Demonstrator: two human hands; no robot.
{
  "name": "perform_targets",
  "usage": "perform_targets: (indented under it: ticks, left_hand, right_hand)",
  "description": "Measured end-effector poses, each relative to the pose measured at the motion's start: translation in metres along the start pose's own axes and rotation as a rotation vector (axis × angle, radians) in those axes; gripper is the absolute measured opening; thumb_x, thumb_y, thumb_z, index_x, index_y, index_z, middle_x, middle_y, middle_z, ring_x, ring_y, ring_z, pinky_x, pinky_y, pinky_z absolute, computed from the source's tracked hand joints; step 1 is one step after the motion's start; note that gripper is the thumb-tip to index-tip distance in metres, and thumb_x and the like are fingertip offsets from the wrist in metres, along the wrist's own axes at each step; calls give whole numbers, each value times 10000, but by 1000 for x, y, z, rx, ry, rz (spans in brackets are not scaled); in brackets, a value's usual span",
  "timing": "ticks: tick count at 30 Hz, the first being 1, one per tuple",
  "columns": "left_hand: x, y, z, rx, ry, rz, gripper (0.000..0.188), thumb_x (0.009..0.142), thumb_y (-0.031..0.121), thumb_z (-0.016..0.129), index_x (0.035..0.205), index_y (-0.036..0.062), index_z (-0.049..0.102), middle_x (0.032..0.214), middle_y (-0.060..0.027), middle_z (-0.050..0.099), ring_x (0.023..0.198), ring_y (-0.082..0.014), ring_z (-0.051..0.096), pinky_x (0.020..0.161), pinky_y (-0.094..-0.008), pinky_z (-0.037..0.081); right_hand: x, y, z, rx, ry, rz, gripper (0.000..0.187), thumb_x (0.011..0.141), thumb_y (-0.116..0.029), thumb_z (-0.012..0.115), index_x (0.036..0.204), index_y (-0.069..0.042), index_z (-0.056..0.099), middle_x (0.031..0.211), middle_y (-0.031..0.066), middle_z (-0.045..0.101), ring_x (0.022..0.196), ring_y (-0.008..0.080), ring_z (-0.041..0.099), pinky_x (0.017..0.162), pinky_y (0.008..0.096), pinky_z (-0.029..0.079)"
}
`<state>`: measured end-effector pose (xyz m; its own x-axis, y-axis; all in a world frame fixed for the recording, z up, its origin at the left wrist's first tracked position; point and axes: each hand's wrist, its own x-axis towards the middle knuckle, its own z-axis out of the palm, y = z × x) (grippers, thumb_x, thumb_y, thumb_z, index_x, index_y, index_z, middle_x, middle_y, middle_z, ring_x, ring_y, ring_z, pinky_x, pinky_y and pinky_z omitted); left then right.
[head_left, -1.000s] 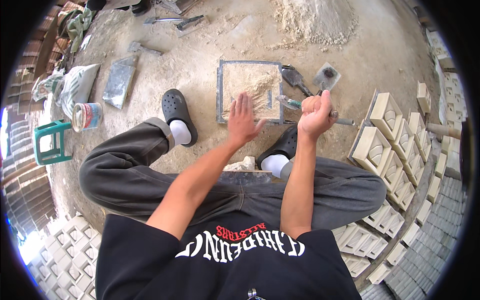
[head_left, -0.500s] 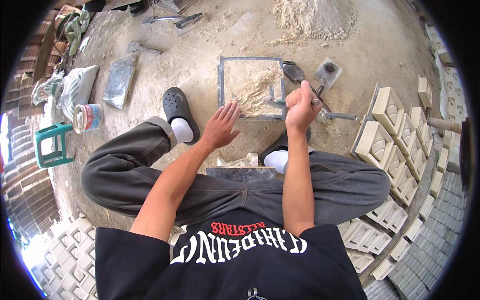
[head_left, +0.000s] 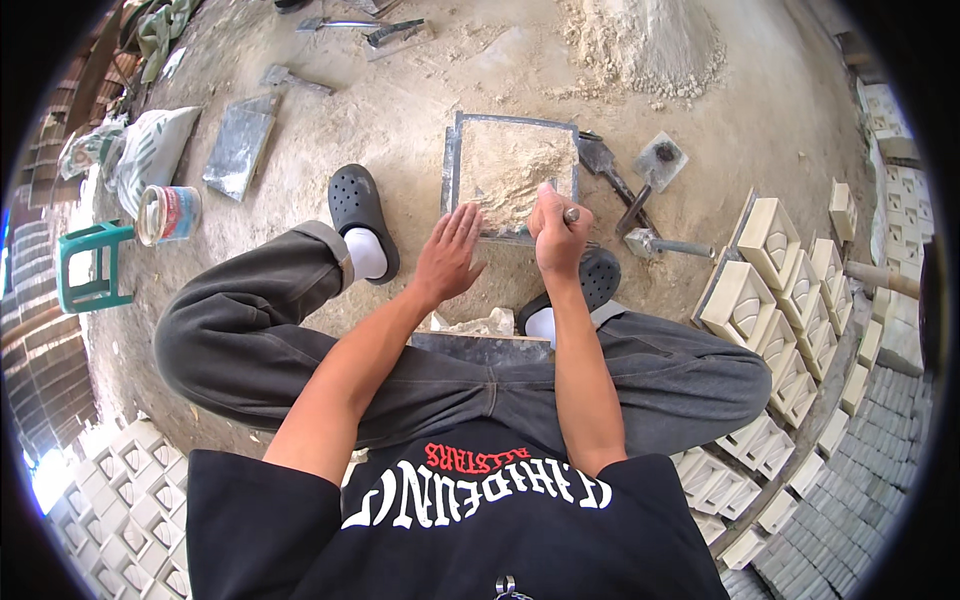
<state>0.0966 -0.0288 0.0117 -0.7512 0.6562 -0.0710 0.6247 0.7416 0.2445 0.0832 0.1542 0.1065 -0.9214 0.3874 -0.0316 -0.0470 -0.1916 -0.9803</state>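
A square metal mould (head_left: 452, 165) filled with pale, damp-looking powder (head_left: 505, 150) lies on the ground between my feet. My left hand (head_left: 448, 250) lies flat at its near left corner, fingers stretched out and touching the near edge. In my right hand (head_left: 560, 235) is a hand tool (head_left: 571, 215) with a round-ended handle, gripped in a fist over the mould's near right part. The tool's working end is mostly hidden by the hand and the powder. The powder's surface is uneven, with lumps toward the right side.
Right of the mould lie a trowel (head_left: 597, 155), a square-plated tamper (head_left: 660, 158) and a metal hammer (head_left: 665, 244). Moulded pale blocks (head_left: 770, 240) stand in rows farther right. A powder heap (head_left: 650, 45) is beyond. At left are a flat slab (head_left: 240, 145), a bucket (head_left: 168, 214) and a green stool (head_left: 95, 265).
My right hand has moved left with the tool, from the mould's right edge to over its near part. The left hand stays at the near left corner. The whole view has shifted slightly.
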Motion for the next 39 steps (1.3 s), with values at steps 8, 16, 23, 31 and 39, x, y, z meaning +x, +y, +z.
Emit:
perform_targets:
  ticks: [8, 16, 23, 31, 39]
  left_hand:
    - [-5, -16, 3, -27, 129, -151, 901, 867, 472, 616, 1497, -47, 234, 1580, -208, 211, 1480, -321, 182, 1205, -428, 149]
    - [-5, -23, 3, -50, 73, 35, 778, 868, 398, 635, 1475, 17, 333, 1543, -150, 329, 1449, -282, 276, 1193, -424, 204]
    - [-14, -38, 2, 3, 200, -36, 764, 848, 375, 651, 1454, 8, 366, 1526, -152, 357, 1438, -276, 299, 1187, -423, 218]
    - [-16, -43, 4, -40, 252, -205, 829, 851, 456, 641, 1455, -27, 344, 1526, -180, 340, 1443, -302, 281, 1183, -431, 217]
    - [-18, -29, 8, -73, 202, -260, 917, 825, 507, 655, 1474, -35, 299, 1544, -198, 295, 1459, -317, 237, 1192, -448, 184]
  right_hand:
    - [-4, -1, 10, -40, -87, -88, 476, 981, -139, 538, 539, -51, 383, 500, -32, 350, 463, 71, 290, 451, 301, 228]
    - [-10, 9, 16, -53, -139, -122, 466, 980, -136, 529, 541, -37, 408, 505, -26, 398, 470, 64, 320, 457, 293, 237]
    - [-8, 1, 26, 59, -116, -83, 454, 976, -131, 522, 542, -45, 419, 495, -34, 403, 454, 58, 325, 441, 303, 228]
    - [-12, 1, 46, -103, -137, -149, 432, 969, -132, 527, 565, 1, 456, 476, -21, 413, 450, 61, 351, 437, 309, 246]
    - [-12, 2, 55, -42, -194, -88, 453, 972, -122, 518, 542, -17, 419, 478, -32, 390, 458, 49, 323, 433, 295, 233]
